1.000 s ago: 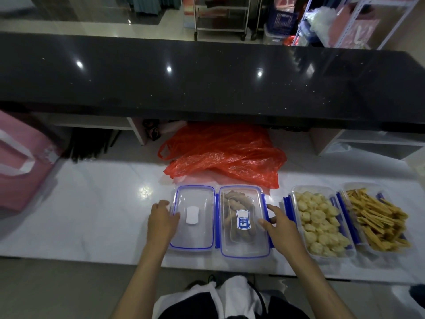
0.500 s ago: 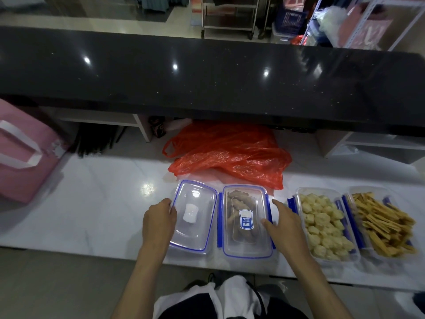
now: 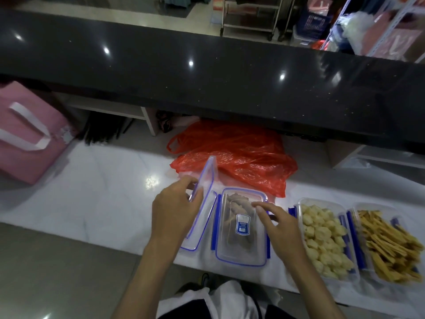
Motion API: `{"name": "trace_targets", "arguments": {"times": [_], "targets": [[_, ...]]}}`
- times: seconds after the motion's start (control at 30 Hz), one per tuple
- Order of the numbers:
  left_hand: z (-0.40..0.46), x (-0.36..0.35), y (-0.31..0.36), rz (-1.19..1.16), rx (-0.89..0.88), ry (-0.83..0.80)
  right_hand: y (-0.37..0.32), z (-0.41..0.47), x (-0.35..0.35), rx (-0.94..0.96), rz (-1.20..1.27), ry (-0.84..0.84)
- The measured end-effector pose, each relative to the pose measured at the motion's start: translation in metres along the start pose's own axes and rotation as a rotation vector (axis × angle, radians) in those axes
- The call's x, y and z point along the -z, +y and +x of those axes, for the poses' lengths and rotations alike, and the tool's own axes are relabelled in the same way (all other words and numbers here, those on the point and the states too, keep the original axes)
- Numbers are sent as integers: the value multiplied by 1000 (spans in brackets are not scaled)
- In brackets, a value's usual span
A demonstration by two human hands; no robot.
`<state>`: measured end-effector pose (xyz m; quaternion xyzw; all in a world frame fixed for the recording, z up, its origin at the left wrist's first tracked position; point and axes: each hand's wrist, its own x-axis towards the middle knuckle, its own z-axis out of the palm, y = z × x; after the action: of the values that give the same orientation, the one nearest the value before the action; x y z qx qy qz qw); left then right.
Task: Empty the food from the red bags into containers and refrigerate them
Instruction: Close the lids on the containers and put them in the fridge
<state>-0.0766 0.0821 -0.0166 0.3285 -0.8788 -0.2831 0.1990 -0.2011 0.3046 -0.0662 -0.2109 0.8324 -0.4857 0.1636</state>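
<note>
Bags (image 3: 234, 157) first: the red plastic lies crumpled and flat-looking on the white counter (image 3: 92, 192), beyond your fingertips, under the black ledge. You judge it emptied, though what may remain inside cannot be seen.

Containers next. To the outside of your right hand (image 3: 279, 229) stand two open tubs: one of pale round pieces (image 3: 324, 238), then one of yellow-brown strips (image 3: 388, 245) farthest out. Neither carries a lid, so both are filled but unsealed.

Between your two hands sits the lidded container (image 3: 241, 226) with brownish food inside. Your right fingers are spread loosely, tips resting on its lid near the right edge; they clamp nothing. Whether its blue clips are latched you cannot tell.

Your left hand (image 3: 174, 208) pinches a loose clear lid (image 3: 203, 199), blue-rimmed, tilted up on its edge, thumb and fingers closed on its left rim.

Judgement: emptying appears done; left are lidding the two open tubs, clipping, and refrigerating all. No refrigerator is in view.

Writing: a blue-and-white sticker (image 3: 242, 224) on the closed lid, just beside your right fingertips; its letters are too small to read reliably.
</note>
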Motion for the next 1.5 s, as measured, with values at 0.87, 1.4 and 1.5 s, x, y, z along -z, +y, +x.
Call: {"name": "trace_targets", "arguments": {"times": [0.87, 1.4, 1.5], "targets": [[-48, -206, 147, -241, 240, -814, 99, -10, 190, -587, 408, 118], [-76, -225, 155, -323, 354, -613, 116, -19, 188, -236, -399, -150], [-84, -222, 145, -270, 345, -524, 114, -24, 183, -220, -273, -153]]}}
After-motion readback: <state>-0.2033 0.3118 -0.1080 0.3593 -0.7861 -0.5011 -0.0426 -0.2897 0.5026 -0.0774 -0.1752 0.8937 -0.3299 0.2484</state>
